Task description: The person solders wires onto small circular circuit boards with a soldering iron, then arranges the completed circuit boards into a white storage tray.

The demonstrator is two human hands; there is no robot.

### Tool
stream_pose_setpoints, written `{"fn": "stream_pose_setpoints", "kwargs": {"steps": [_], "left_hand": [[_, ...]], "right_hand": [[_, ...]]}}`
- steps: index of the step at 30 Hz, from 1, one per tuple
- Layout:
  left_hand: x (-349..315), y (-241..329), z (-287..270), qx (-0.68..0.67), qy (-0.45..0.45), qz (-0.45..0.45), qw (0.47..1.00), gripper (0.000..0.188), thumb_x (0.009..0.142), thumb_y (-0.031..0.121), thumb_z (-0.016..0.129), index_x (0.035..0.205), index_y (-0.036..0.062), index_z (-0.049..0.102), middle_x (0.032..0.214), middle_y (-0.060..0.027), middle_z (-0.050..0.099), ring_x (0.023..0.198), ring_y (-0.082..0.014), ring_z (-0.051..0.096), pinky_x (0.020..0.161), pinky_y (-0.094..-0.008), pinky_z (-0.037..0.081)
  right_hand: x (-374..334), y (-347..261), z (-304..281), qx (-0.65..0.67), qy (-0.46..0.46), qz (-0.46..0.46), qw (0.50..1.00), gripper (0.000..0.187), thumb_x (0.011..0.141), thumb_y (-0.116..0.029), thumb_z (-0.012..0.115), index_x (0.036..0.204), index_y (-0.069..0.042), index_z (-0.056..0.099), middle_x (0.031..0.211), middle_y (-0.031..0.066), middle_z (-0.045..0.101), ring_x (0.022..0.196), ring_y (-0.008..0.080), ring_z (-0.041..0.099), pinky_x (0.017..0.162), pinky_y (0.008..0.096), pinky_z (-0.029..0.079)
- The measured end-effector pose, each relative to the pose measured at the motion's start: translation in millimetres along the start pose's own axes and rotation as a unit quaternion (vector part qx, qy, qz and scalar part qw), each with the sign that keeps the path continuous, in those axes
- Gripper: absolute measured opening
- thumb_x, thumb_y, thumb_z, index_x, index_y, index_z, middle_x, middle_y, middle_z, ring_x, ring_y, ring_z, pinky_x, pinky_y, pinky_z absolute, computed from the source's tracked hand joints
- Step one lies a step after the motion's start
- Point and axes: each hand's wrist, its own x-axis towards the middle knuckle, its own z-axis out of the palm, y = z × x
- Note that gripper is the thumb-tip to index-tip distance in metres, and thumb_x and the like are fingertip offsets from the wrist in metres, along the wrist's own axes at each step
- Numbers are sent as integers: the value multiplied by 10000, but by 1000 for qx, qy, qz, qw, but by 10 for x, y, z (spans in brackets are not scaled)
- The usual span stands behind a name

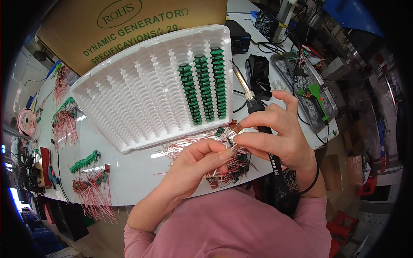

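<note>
My left hand (202,159) pinches thin wires between thumb and forefinger, above the front part of the white table. Close beside it, my right hand (279,133) holds a soldering iron (256,105), its metal tip pointing up and away from me. The thumb and forefinger of that hand also reach toward the wire ends, where a small dark part is too small to name. Under both hands lies a tangled heap of red and white wires (247,165) with small green boards. Behind them leans a white foam tray (124,92), three of its rows holding green round parts (202,81).
A cardboard box (189,15) stands behind the foam tray. To the right are a black control box (238,38), a black iron holder (258,71) and a metal tray (329,96) with a green tool (316,96). Wired bundles (92,189) and a pink fan (26,120) are leftward.
</note>
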Motion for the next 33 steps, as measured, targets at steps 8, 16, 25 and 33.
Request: {"fn": "stream_pose_setpoints", "kwargs": {"steps": [8,16,25,33], "left_hand": [[-4,-17,4,-22,-12,-11,1000,133,831,160,592,889,42,571,781,3,567,691,-62,524,633,-186,421],[-7,-50,-19,-28,-9,-19,999,131,829,162,594,882,44,571,781,7,565,695,-59,515,637,-185,414],[2,17,-4,0,-14,-28,1000,116,829,153,590,869,45,575,778,5,566,686,-60,517,620,-190,414],[0,5,-20,118,8,10,993,132,838,141,582,884,18,566,770,6,564,694,-54,529,621,-184,426]], "right_hand": [[-21,11,50,13,14,-13,1000,250,604,-87,718,831,-163,642,878,-48,546,573,94,442,932,380,268],[-32,111,8,34,35,31,998,278,589,-53,722,824,-158,618,867,-38,553,756,113,538,895,387,303],[82,0,-62,19,-48,7,999,334,579,-80,669,881,-222,663,881,-63,538,647,98,494,915,394,271],[114,18,-28,-25,-76,-53,995,247,626,-129,635,858,-213,651,924,-48,542,660,110,489,913,416,280]]}}
